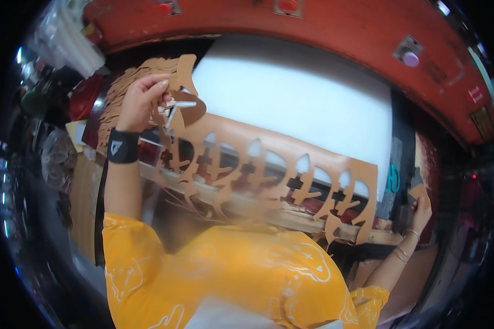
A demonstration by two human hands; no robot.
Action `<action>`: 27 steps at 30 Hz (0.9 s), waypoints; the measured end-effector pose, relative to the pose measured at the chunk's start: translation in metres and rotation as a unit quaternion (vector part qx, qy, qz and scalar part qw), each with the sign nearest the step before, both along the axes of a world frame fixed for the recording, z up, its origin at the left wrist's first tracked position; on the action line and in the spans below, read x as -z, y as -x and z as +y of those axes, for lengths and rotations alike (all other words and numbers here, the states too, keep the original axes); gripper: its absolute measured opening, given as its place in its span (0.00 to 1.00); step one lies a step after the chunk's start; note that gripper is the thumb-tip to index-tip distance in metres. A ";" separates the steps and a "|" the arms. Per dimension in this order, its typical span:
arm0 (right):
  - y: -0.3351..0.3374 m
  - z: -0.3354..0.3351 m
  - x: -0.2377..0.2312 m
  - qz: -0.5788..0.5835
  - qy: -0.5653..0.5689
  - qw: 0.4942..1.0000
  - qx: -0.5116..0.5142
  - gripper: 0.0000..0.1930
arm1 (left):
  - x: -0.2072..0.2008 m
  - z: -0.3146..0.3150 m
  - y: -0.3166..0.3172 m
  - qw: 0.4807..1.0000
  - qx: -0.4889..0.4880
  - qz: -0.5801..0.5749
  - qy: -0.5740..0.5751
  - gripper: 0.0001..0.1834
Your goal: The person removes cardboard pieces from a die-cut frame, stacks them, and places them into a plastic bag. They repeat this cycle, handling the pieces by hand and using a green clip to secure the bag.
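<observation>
My left hand (144, 102) is closed in a pinch at the far left end of a tan leather-like sheet (280, 140). Curled tan strips bend around its fingers, with narrow pale gaps between them. A row of curved cut-outs runs along the sheet's near side, and its ragged edge hangs toward my body. The sheet lies partly over a white cutting board (296, 82). Off to the right, my right hand (421, 213) has its fingers closed on a small tan piece (418, 192). A dark grey edge shows beside that piece.
Layered tan cut pieces (123, 90) are heaped at the left. A red machine beam (346, 30) with round buttons spans the far side. Plastic wrapping (68, 41) hangs at the upper left. A wooden table edge (247, 203) runs before my yellow shirt.
</observation>
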State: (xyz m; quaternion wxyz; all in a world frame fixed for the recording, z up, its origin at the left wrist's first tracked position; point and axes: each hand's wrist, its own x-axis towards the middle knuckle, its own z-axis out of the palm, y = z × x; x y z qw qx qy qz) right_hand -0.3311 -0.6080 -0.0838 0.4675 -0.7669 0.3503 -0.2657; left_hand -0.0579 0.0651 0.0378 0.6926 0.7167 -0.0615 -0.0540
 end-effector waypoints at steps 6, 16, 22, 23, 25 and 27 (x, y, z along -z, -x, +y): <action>-0.026 0.012 -0.006 -0.003 0.014 1.000 0.000 0.14 | -0.002 0.072 -0.046 0.997 -0.071 0.017 -0.017 0.12; -0.046 0.038 -0.031 -0.149 -0.099 0.984 -0.014 0.30 | 0.037 0.072 -0.089 0.979 -0.163 -0.117 -0.031 0.15; -0.018 0.068 -0.022 0.178 0.252 0.951 -0.023 0.25 | 0.046 0.065 -0.038 0.816 -0.174 -0.342 -0.433 0.11; -0.013 0.082 -0.020 0.207 0.289 0.934 -0.010 0.23 | 0.049 0.066 -0.019 0.820 -0.169 -0.298 -0.458 0.13; -0.009 0.111 -0.019 0.159 0.275 0.945 -0.075 0.20 | 0.058 0.064 0.013 0.749 -0.158 -0.325 -0.556 0.15; -0.015 0.138 -0.019 0.126 0.282 0.943 -0.120 0.16 | 0.068 0.054 0.042 0.744 -0.125 -0.255 -0.605 0.15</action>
